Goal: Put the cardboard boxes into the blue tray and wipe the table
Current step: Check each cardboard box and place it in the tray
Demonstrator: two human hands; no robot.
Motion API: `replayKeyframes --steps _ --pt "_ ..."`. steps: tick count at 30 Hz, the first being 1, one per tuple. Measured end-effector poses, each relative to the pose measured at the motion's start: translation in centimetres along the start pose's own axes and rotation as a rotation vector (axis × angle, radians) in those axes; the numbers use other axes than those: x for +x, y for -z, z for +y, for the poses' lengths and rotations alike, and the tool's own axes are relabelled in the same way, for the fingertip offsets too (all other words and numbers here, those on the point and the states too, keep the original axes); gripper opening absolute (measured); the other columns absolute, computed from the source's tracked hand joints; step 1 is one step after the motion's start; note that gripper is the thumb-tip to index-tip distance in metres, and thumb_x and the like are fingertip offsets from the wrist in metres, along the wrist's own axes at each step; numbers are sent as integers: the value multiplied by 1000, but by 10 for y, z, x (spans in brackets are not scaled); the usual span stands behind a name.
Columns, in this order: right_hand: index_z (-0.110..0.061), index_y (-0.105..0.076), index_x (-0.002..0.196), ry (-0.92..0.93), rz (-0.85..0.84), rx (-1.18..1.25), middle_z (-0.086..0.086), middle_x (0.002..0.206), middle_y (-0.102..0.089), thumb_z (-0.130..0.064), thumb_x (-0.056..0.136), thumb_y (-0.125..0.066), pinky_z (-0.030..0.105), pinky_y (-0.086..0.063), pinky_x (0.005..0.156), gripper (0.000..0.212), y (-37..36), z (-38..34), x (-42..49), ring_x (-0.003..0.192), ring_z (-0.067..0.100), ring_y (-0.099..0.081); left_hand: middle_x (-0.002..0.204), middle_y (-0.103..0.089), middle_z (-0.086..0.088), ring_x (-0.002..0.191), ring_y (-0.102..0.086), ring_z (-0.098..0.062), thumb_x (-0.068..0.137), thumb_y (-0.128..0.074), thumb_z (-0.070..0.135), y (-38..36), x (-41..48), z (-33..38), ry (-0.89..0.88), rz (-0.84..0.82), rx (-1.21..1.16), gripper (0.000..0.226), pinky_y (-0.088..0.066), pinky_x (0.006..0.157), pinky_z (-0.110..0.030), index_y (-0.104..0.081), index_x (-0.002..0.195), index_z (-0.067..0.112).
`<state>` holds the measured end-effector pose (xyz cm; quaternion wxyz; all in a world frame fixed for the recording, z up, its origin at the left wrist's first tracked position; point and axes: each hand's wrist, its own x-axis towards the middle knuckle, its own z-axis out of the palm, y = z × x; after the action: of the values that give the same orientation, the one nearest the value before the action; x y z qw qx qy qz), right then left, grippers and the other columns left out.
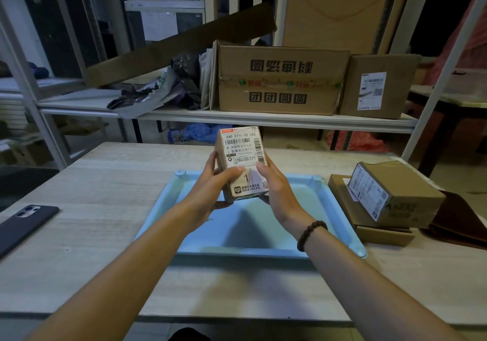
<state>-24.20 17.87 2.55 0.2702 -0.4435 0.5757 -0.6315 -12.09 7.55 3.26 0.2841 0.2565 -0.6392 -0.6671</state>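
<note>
I hold a small cardboard box with a white shipping label upright above the blue tray. My left hand grips its left side and my right hand, with a bead bracelet on the wrist, grips its right side. Nothing lies in the tray, which sits mid-table. To the tray's right, a labelled cardboard box rests on top of a flatter cardboard box. A dark brown cloth lies beside that stack at the table's right edge.
A dark phone lies on the wooden table at the left. Behind the table stands a metal shelf with large cardboard boxes and crumpled bags.
</note>
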Motion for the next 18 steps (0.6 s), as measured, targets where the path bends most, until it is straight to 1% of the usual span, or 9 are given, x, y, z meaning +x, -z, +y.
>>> replayKeyframes --steps 1,2,4,6,9,11,13,16,18 --pt "-35 -52 139 -12 -12 27 -12 119 -71 -35 106 -39 17 -55 73 36 0 0 0 92 -3 -71 113 -73 6 100 -69 -17 94 -62 32 1 1 0 6 9 -10 54 -54 74 -39 -38 140 46" --pt "-35 -52 138 -31 -17 55 -13 116 -71 -31 108 -36 13 -53 66 35 2 2 -1 84 -5 -71 109 -74 6 97 -70 -16 95 -61 34 1 1 -2 19 17 -24 51 -52 74 -38 -39 139 46" --pt "-36 -52 139 -49 -17 68 -12 115 -70 -28 109 -34 12 -53 63 36 4 1 0 81 -5 -71 103 -75 6 92 -69 -16 95 -57 40 0 1 -2 32 20 -38 44 -49 72 -36 -43 137 45" --pt "-35 -51 144 -60 -13 61 -10 123 -69 -27 109 -36 14 -54 66 39 2 2 1 88 -5 -71 100 -74 5 85 -67 -17 95 -54 47 -1 0 -1 56 18 -30 34 -44 69 -32 -52 129 43" --pt "-37 -48 148 -75 -22 56 -7 135 -67 -28 108 -40 19 -57 73 42 -4 4 -1 106 1 -69 98 -73 -1 79 -63 -18 95 -50 53 -1 -2 -3 85 61 -10 34 -42 72 -31 -59 123 37" --pt "-37 -47 149 -82 -14 57 -5 137 -65 -29 108 -41 21 -58 75 42 -5 4 -2 111 5 -66 98 -73 -2 81 -64 -18 95 -48 54 -1 -2 -5 83 78 -7 38 -44 77 -33 -60 125 34" --pt "-37 -46 149 -88 -8 57 -6 138 -64 -30 108 -40 21 -59 78 42 -5 3 -4 112 5 -65 98 -75 -2 85 -65 -19 95 -46 57 0 -2 -7 92 80 0 41 -46 83 -35 -62 124 32" --pt "-37 -45 150 -98 2 55 -7 138 -64 -31 108 -41 25 -59 87 43 -5 2 -6 115 5 -64 102 -76 -6 98 -67 -25 92 -42 65 1 -2 -10 128 102 -8 48 -46 93 -41 -66 117 31" --pt "-38 -46 150 -108 13 57 -8 138 -65 -31 108 -41 32 -58 95 43 -5 3 -7 117 6 -63 107 -74 -9 98 -66 -26 94 -38 64 0 -3 -9 129 110 -14 52 -47 90 -40 -64 121 28"
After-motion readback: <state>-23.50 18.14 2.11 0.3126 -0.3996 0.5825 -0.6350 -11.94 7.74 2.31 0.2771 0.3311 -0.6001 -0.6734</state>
